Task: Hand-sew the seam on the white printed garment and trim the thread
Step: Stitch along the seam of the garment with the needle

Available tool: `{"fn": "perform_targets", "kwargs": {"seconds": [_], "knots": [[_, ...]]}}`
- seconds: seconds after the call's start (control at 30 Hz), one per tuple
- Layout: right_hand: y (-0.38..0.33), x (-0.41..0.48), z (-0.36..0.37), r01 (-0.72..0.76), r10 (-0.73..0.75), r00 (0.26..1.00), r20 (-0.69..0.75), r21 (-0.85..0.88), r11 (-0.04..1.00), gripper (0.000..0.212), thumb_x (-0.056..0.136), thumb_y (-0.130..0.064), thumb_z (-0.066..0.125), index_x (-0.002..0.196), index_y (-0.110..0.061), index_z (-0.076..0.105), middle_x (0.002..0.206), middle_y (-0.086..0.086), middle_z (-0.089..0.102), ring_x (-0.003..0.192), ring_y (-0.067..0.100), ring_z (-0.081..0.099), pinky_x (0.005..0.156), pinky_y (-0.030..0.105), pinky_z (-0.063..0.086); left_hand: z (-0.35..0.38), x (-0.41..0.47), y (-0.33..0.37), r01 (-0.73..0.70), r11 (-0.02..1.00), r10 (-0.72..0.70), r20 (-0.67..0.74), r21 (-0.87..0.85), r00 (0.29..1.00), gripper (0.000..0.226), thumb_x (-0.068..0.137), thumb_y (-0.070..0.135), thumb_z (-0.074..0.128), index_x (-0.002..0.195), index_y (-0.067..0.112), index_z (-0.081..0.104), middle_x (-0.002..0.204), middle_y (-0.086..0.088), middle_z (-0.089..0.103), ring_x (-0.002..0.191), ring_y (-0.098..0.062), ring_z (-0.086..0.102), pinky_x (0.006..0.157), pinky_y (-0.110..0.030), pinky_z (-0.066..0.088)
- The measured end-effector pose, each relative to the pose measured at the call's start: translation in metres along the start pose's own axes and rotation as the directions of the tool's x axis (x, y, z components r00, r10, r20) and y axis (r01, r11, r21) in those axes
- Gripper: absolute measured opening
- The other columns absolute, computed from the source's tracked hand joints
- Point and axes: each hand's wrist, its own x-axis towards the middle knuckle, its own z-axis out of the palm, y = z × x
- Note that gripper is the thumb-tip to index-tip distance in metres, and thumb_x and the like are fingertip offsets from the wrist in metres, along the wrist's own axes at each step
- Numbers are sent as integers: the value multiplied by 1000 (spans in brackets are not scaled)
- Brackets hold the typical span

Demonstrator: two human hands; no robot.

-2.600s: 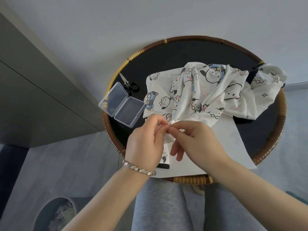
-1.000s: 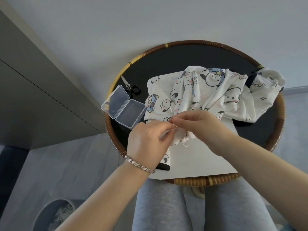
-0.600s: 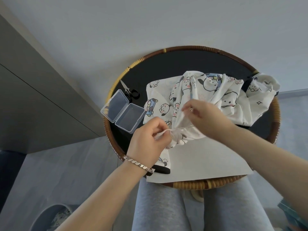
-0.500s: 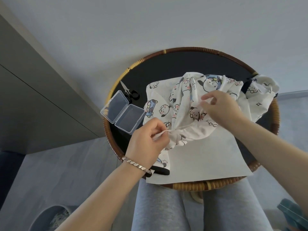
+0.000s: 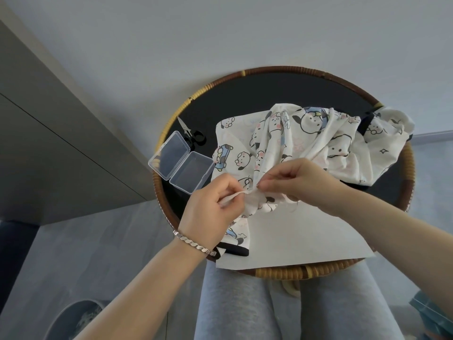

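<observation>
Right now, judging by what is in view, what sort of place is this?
Probably a room at home, used as a small sewing corner: a rattan-rimmed round table holds the white printed garment, small scissors and an open clear plastic box.

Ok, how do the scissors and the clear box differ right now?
The scissors are small, metal-bladed with black handles, blades closed; the clear box is larger, transparent plastic, and lies open. The scissors lie behind the box. Both rest untouched on the tray's left side.
</observation>
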Motion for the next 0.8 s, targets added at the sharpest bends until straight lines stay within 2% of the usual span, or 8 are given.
{"fn": "perform_targets", "kwargs": {"seconds": [0.1, 0.23, 0.37, 0.5, 0.6, 0.67, 0.73, 0.8], "knots": [[1, 1, -5, -30, 35, 989, -140, 35, 999, 13, 75, -21, 72, 62, -24, 70, 54, -1, 44, 44, 4, 34, 49, 18, 26, -2, 0, -1, -59, 998, 60, -15, 24, 998, 14, 72, 35, 50, 80, 23, 53, 68, 6, 63, 53, -8, 52, 52, -19, 41], [1, 0, -4, 27, -61, 958, -281, -124, 992, 15, 80, -21, 69, 66, -24, 64, 37, -11, 30, 39, 5, 28, 41, 9, 23, -1, 0, 0, -110, 990, 112, -20, 86, 993, 18, 75, 40, 47, 84, 25, 53, 70, 4, 63, 58, -14, 57, 54, -32, 45], [-7, -10, 4, 223, -229, 958, -173, -52, 973, 19, 74, -14, 73, 82, -28, 62, 42, -12, 27, 43, 4, 27, 47, 7, 27, -1, 0, 2, -155, 980, 159, -24, 122, 987, 19, 78, 42, 47, 90, 29, 53, 86, 11, 63, 63, -14, 60, 60, -36, 47], [-6, -14, 11, 214, -220, 975, -21, -162, 963, 12, 74, -22, 74, 76, -31, 65, 41, -10, 27, 43, 6, 27, 46, 10, 24, -5, -1, 3, -200, 961, 212, -42, 193, 976, 19, 79, 43, 49, 93, 30, 53, 93, 15, 61, 63, -13, 59, 60, -35, 47], [-2, -14, 14, 193, -206, 978, -40, -216, 957, 16, 78, -23, 70, 67, -32, 62, 37, -9, 30, 41, 8, 27, 44, 12, 24, -9, -2, 2, -223, 951, 239, -49, 214, 970, 19, 79, 43, 53, 91, 29, 55, 82, 11, 67, 67, -11, 64, 60, -34, 52], [-1, -14, 15, 192, -211, 976, -58, -236, 953, 17, 79, -23, 69, 67, -32, 61, 37, -9, 31, 42, 8, 28, 44, 13, 25, -12, -3, 3, -242, 943, 259, -45, 230, 965, 17, 79, 41, 55, 90, 28, 55, 86, 13, 64, 66, -4, 61, 61, -33, 51], [-1, -14, 14, 195, -219, 973, -68, -256, 947, 18, 79, -24, 69, 67, -34, 60, 38, -9, 33, 43, 8, 30, 45, 13, 27, -14, -3, 5, -273, 930, 289, -30, 248, 957, 12, 80, 37, 55, 87, 28, 55, 90, 14, 59, 65, -2, 56, 61, -28, 49], [-2, -14, 14, 201, -230, 971, -71, -285, 937, 19, 79, -25, 69, 66, -36, 59, 40, -10, 36, 44, 7, 32, 46, 13, 28, -16, -2, 6, -282, 928, 297, -27, 244, 954, 7, 78, 33, 58, 80, 25, 58, 81, 11, 60, 65, -2, 55, 60, -22, 48]]}}
